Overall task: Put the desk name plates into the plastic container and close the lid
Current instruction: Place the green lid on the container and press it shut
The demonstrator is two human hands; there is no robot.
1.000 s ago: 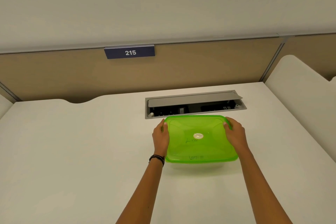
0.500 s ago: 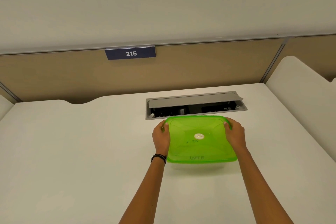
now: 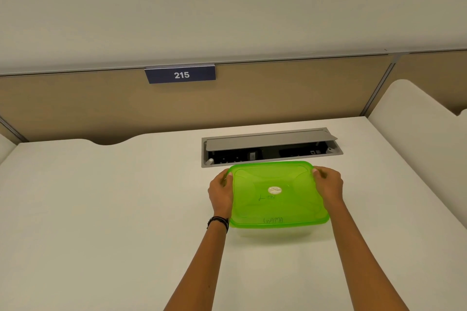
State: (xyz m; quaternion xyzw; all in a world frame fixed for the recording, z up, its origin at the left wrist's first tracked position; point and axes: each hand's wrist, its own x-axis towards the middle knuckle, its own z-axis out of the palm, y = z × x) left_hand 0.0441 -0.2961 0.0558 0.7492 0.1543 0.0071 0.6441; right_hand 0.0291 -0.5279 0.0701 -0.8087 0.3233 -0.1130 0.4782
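Resting place: the plastic container [image 3: 278, 233] sits on the white desk [image 3: 101, 209], right of centre, just near of the open cable tray [image 3: 270, 149].
Lid: the green lid [image 3: 275, 199] lies flat over the container, covering it edge to edge, with a round sticker and handwriting on top.
Left hand: the left hand [image 3: 221, 193] clasps the lid's left edge toward the far corner, thumb on top.
Right hand: the right hand [image 3: 328, 188] clasps the right edge the same way.
Name plate: a blue plate marked 215 [image 3: 180, 74] hangs at the top of the partition [image 3: 75, 108], well apart from the container.
Progress: with the lid on, it is either being pressed shut or about to be lifted. With the 215 plate outside, the job is probably unfinished.
Hidden: the tinted lid hides the contents, and the clear body shows only as a pale strip. The fingers under the rim are out of sight. Whether the rim is snapped down cannot be told.
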